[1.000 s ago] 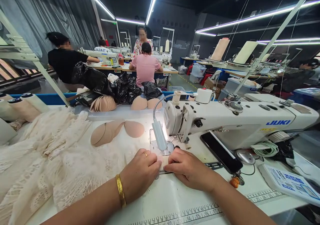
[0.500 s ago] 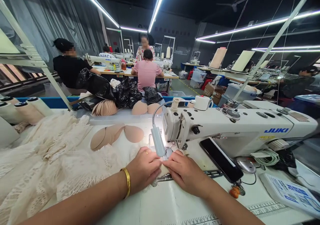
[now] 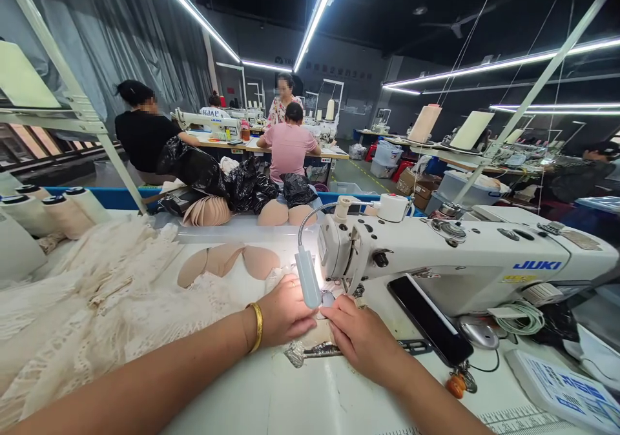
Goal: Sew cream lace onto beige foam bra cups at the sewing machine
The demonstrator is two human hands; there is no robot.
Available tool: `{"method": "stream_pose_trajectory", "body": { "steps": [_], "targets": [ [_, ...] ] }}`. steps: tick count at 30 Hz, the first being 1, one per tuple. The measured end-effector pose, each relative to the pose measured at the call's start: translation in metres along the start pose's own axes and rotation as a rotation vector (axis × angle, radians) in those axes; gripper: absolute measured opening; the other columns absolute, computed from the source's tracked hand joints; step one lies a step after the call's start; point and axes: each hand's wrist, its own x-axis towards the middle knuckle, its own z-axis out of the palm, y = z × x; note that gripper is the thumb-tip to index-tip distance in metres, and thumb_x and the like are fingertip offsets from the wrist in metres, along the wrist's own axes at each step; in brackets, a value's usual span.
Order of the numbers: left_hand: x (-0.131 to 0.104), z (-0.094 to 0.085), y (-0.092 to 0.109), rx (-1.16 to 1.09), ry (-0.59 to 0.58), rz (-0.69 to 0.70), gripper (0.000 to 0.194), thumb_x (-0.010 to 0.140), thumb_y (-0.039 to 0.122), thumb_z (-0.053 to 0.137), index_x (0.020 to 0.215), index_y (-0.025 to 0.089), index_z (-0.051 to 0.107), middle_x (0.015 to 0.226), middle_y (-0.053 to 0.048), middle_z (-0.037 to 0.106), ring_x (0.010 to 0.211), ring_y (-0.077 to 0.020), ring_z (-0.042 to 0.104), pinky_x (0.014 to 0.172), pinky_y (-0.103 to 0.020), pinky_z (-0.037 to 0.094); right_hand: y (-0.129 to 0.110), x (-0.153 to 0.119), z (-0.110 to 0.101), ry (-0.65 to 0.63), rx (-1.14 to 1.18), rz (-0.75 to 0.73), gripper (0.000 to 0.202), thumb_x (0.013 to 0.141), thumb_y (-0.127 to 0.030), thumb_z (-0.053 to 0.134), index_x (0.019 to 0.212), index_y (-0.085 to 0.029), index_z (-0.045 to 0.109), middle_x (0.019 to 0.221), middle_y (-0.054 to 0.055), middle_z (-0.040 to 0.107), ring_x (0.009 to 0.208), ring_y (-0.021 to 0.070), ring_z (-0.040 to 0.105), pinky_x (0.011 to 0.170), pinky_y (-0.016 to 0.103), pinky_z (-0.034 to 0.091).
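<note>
The left hand point(image 3: 285, 309) has its fingers drawn together and bent down at the edge of the pale lacy fabric point(image 3: 275, 280), beside the stitching area of the white sewing machine point(image 3: 445, 254); whether the thumb pinches the cloth from below cannot be told. The right hand point(image 3: 363, 335) is just across from it, its index finger reaching toward the left fingertips and its thumb tucked close underneath; what lies between them is too small to tell. The lit lamp head point(image 3: 308, 277) hangs right over the place where the 2 hands nearly meet, its flexible neck curving up beyond them. The fabric shows just beyond the left fingers, and a large heap of cream lace point(image 3: 97, 306) spreads out to the left of that grip. Farther forward from the left hand lie flat beige cups point(image 3: 227, 261), with a fanned stack of cups point(image 3: 207, 212) behind them. A gold bangle point(image 3: 256, 326) circles the left wrist. To the right of the right hand, a black phone point(image 3: 429, 319) leans beside the machine, and a coiled cable point(image 3: 520, 317) and a white case point(image 3: 562, 383) lie beyond it
</note>
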Motion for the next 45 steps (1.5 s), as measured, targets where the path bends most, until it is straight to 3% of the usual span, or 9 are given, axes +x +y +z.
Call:
{"method": "stream_pose_trajectory", "body": {
  "steps": [16, 22, 26, 29, 36, 39, 42, 43, 45],
  "targets": [
    [0.006, -0.004, -0.001, 0.102, -0.053, -0.096, 0.009, 0.089, 0.027, 0.063, 0.083, 0.021, 0.065, 0.092, -0.004, 0.069, 0.092, -0.0259, 0.06, 0.09, -0.043, 0.035, 0.003, -0.001, 0.004, 0.017, -0.016, -0.004, 0.026, 0.1, -0.01, 0.042, 0.107, -0.022, 0.064, 0.089, 0.006, 0.058, 0.073, 0.0224, 0.056, 0.062, 0.034, 0.045],
    [0.009, -0.007, 0.007, 0.142, -0.08, -0.201, 0.009, 0.083, 0.01, 0.056, 0.082, 0.017, 0.061, 0.086, -0.008, 0.067, 0.081, -0.0259, 0.06, 0.08, -0.042, 0.039, 0.002, -0.001, 0.002, 0.043, 0.109, 0.034, 0.026, 0.1, -0.016, 0.04, 0.103, -0.022, 0.066, 0.092, 0.008, 0.063, 0.081, 0.0248, 0.058, 0.069, 0.036, 0.045],
    [-0.009, -0.027, 0.035, 0.081, -0.06, -0.219, 0.018, 0.082, 0.005, 0.05, 0.092, 0.018, 0.059, 0.084, -0.005, 0.067, 0.077, -0.0214, 0.062, 0.079, -0.037, 0.045, -0.024, 0.001, -0.003, 0.005, 0.571, 0.289, 0.019, 0.104, -0.036, 0.046, 0.111, -0.025, 0.06, 0.084, 0.002, 0.063, 0.078, 0.0215, 0.058, 0.073, 0.035, 0.046],
    [-0.038, -0.041, 0.061, -0.079, 0.0, -0.202, 0.029, 0.087, 0.011, 0.051, 0.113, 0.021, 0.059, 0.103, -0.004, 0.071, 0.095, -0.0208, 0.066, 0.089, -0.035, 0.049, -0.054, 0.001, -0.005, -0.036, 1.088, 0.488, 0.044, 0.097, -0.048, 0.062, 0.132, -0.026, 0.048, 0.079, -0.004, 0.061, 0.072, 0.0179, 0.057, 0.07, 0.031, 0.046],
    [-0.105, -0.063, 0.074, -0.006, 0.351, -0.611, 0.029, 0.086, 0.021, 0.054, 0.112, 0.023, 0.066, 0.113, -0.009, 0.072, 0.104, -0.0308, 0.065, 0.09, -0.045, 0.051, -0.1, -0.013, 0.006, 0.333, 1.579, 0.59, 0.053, 0.079, -0.046, 0.085, 0.124, -0.031, 0.061, 0.076, -0.007, 0.05, 0.066, 0.012, 0.048, 0.066, 0.025, 0.044],
    [-0.11, -0.068, 0.114, -0.423, 0.399, -0.832, 0.024, 0.093, 0.045, 0.062, 0.103, 0.025, 0.07, 0.097, -0.007, 0.073, 0.09, -0.0269, 0.066, 0.084, -0.038, 0.052, -0.111, -0.018, 0.012, 0.416, 1.611, 0.604, 0.048, 0.078, -0.046, 0.086, 0.119, -0.032, 0.066, 0.078, -0.005, 0.053, 0.065, 0.0132, 0.052, 0.067, 0.028, 0.049],
    [-0.099, -0.058, 0.161, -1.352, 0.022, -0.989, 0.058, 0.085, 0.076, 0.065, 0.098, 0.021, 0.079, 0.086, -0.011, 0.076, 0.074, -0.0241, 0.067, 0.07, -0.033, 0.052, -0.124, -0.027, 0.02, 0.492, 1.589, 0.583, 0.045, 0.079, -0.049, 0.085, 0.116, -0.031, 0.068, 0.086, 0.0, 0.063, 0.072, 0.0175, 0.06, 0.071, 0.033, 0.055],
    [-0.094, -0.053, 0.171, -1.583, 0.028, -1.042, 0.064, 0.08, 0.078, 0.069, 0.102, 0.019, 0.08, 0.089, -0.013, 0.077, 0.077, -0.0246, 0.069, 0.073, -0.033, 0.053, -0.128, -0.032, 0.024, 0.517, 1.565, 0.581, 0.045, 0.08, -0.051, 0.084, 0.117, -0.031, 0.069, 0.093, 0.002, 0.067, 0.077, 0.02, 0.064, 0.074, 0.035, 0.057],
    [-0.08, -0.046, 0.179, -1.874, 0.274, -1.131, 0.064, 0.071, 0.073, 0.082, 0.105, 0.018, 0.08, 0.1, -0.014, 0.077, 0.09, -0.0261, 0.071, 0.084, -0.034, 0.054, -0.137, -0.047, 0.033, 0.553, 1.48, 0.596, 0.046, 0.08, -0.054, 0.083, 0.118, -0.031, 0.071, 0.105, 0.006, 0.073, 0.089, 0.0253, 0.069, 0.08, 0.039, 0.059]
  ]
}}
